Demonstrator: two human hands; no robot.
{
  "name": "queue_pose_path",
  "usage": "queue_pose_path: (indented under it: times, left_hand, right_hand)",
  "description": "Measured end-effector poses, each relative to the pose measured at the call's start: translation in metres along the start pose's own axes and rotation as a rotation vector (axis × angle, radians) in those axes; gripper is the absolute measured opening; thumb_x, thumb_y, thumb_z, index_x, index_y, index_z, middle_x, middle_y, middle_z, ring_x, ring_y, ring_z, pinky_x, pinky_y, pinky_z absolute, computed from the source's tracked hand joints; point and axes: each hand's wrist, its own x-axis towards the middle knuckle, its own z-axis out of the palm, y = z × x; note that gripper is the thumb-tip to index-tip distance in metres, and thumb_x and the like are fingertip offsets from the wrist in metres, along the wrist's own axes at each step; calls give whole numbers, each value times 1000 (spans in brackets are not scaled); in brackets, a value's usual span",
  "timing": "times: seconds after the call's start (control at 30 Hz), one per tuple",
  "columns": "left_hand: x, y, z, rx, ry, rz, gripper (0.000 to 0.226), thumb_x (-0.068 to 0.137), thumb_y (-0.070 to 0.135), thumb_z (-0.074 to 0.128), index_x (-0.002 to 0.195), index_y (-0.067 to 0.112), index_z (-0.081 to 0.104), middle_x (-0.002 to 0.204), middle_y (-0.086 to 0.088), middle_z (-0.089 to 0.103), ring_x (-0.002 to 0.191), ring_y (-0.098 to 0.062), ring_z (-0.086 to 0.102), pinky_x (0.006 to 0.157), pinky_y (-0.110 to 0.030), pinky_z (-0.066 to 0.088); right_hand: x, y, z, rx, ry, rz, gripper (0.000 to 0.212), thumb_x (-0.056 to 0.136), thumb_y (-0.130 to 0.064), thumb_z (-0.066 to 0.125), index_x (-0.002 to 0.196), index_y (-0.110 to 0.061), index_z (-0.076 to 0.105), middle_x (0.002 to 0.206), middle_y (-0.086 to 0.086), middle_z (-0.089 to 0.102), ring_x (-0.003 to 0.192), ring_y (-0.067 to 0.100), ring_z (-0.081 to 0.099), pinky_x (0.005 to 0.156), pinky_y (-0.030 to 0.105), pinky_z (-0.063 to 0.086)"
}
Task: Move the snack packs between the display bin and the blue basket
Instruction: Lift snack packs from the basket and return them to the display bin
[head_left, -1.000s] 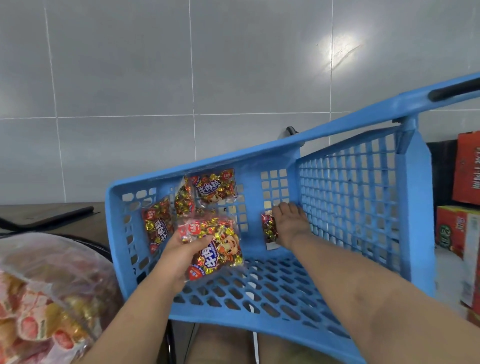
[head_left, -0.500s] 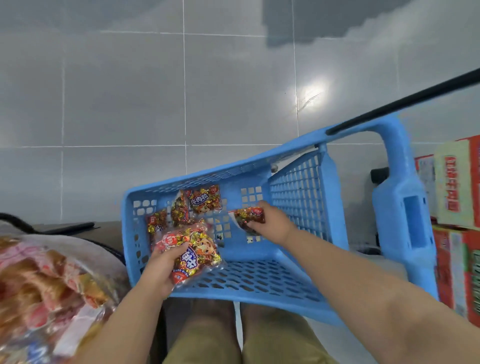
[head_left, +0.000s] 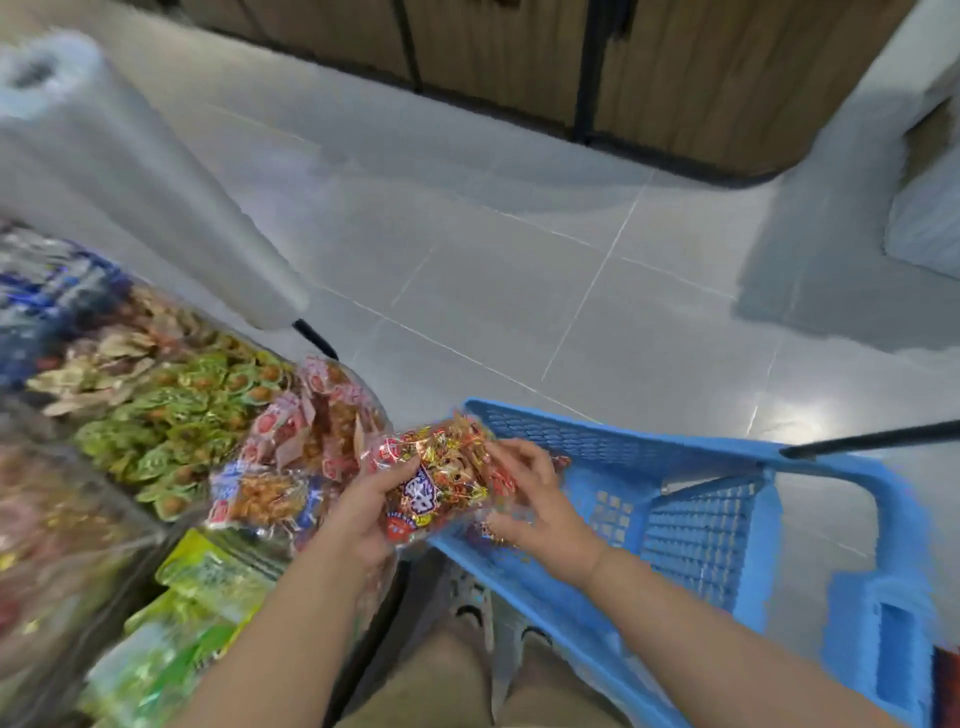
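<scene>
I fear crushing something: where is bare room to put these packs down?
Free: the mesh inside the blue basket, from the right hand to its right wall. Crowded: at the left, green packs and red packs lie heaped together; the left hand and the right hold snack packs at the basket's left rim.

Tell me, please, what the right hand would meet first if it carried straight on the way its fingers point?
The right hand would meet the snack packs it holds; beyond them, likely the left hand, though depth is unclear.
</scene>
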Motion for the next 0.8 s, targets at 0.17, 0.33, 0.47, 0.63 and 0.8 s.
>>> queue_pose_path:
  times: [0.17,0.33,0.47,0.63,0.8]
  left_hand:
    - [-53,4,-52,-153,80,160,16,86,7,61,94,22,61,81,-12,75,67,-29,72,52,-44,59]
    - [-104,-3,-118,-338,173,300,38,74,11,68,112,12,59,93,-14,74,77,-30,72,59,-42,59]
    - [-139,-11,-184,-413,264,410,36,75,9,69,110,13,60,90,-12,75,75,-28,73,57,-39,58]
    - [-185,-20,-269,-437,328,541,25,79,1,63,92,22,66,81,-9,75,67,-26,72,49,-37,56]
    - [-216,-25,-340,-410,379,591,26,87,-5,55,92,20,63,72,-7,74,60,-23,71,46,-34,54]
  right_hand:
    - [23,-52,35,23,-203,-63,67,70,-54,47,131,-35,27,134,3,24,135,15,22,118,30,11]
    - [30,-101,94,-33,-355,-150,116,57,-90,46,139,-9,37,126,-3,37,119,-3,37,99,5,30]
    - [48,-128,171,-74,-360,-165,15,88,-19,64,92,-33,69,114,-13,55,98,-15,53,79,3,42]
    - [49,-164,269,-54,-362,-141,59,72,-20,80,117,-48,55,130,-10,42,113,-6,46,100,35,44]
    - [48,-180,346,24,-480,157,111,64,-23,86,146,-42,14,128,-3,49,104,6,59,78,22,53]
